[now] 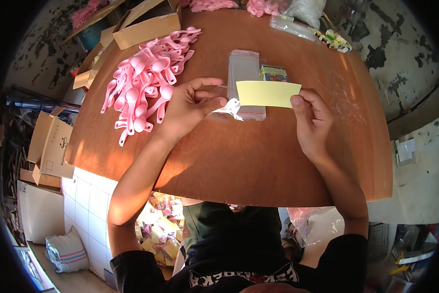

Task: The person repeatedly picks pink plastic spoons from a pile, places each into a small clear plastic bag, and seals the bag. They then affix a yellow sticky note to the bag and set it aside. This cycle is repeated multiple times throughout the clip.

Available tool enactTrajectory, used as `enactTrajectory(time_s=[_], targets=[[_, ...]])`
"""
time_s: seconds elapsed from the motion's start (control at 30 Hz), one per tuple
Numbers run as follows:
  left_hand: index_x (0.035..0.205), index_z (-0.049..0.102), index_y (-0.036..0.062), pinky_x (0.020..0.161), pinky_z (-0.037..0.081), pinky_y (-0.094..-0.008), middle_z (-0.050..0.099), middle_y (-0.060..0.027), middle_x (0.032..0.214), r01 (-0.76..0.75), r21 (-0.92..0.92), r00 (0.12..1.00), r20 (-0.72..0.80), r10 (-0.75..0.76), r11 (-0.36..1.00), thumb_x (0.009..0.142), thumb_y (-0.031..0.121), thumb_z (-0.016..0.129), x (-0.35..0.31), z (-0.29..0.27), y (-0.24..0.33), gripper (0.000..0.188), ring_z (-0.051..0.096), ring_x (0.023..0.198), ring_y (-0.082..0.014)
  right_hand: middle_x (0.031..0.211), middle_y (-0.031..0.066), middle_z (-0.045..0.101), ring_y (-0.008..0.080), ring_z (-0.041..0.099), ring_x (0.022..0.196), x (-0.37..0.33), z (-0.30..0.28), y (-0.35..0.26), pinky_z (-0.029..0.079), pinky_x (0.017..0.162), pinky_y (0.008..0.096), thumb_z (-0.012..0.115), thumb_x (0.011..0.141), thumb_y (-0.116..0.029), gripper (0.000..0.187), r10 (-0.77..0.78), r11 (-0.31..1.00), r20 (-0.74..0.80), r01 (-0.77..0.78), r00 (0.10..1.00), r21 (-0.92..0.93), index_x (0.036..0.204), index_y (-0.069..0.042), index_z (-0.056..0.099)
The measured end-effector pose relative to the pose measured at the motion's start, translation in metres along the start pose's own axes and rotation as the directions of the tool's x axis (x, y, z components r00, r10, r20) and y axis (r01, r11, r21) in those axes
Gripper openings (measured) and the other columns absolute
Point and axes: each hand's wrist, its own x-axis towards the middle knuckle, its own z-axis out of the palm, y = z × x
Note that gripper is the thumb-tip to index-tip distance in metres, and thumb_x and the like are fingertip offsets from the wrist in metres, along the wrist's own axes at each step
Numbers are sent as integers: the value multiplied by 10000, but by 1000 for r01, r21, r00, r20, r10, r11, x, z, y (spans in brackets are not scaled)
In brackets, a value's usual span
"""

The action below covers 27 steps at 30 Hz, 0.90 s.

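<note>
My right hand [313,115] pinches one end of a pale yellow paper card [268,94] between thumb and fingers, holding it out level above the table. The card's other end reaches toward my left hand [196,103]. That hand is curled, and a clear plastic bag [230,108] glints white at its thumb; much of the bag's outline is lost in glare. Beneath them lies a stack of clear plastic bags [244,66], partly covered by the card. Just behind the card sits a small stack of printed cards [274,73].
Pink plastic spoons [140,83] are heaped on the left of the brown table [219,166]. Cardboard boxes [148,24] stand at the far left, and plastic packets [292,28] lie at the back. Below the table edge is a pile of packed pieces [163,229].
</note>
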Motion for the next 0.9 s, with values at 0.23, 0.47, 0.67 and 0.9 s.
enactTrajectory(time_s=[0.23,0.47,0.67,0.9], targets=[[1245,567,-37,804,560,-266,731,-131,960,39,-83,984,177,-23,996,863,-10,707,-6,8,3,408,674,906,-120,844,40,659,87,551,766,1,4,8,454,708,234,693,911,-106,153,69,996,38,-67,997,-53,969,34,677],[1233,580,-55,750,586,-276,723,-125,944,36,42,968,246,-46,998,879,3,692,-11,13,8,376,678,855,-125,844,20,674,78,553,741,-4,10,10,456,688,228,716,887,-98,130,150,989,155,-150,976,-12,963,3,687],[1228,586,-49,747,562,-262,726,-105,923,-20,14,978,210,16,1000,877,17,701,-13,13,8,375,668,844,-103,878,25,684,62,576,739,-2,6,7,474,682,219,715,893,-98,131,154,987,84,-156,984,24,968,3,678],[1270,552,-30,728,513,-231,728,-92,967,-32,93,977,213,11,995,876,27,711,-12,13,7,428,650,849,-76,899,35,686,77,611,794,-8,11,1,491,705,223,703,901,-99,146,259,954,149,-277,954,116,1016,-10,689]])
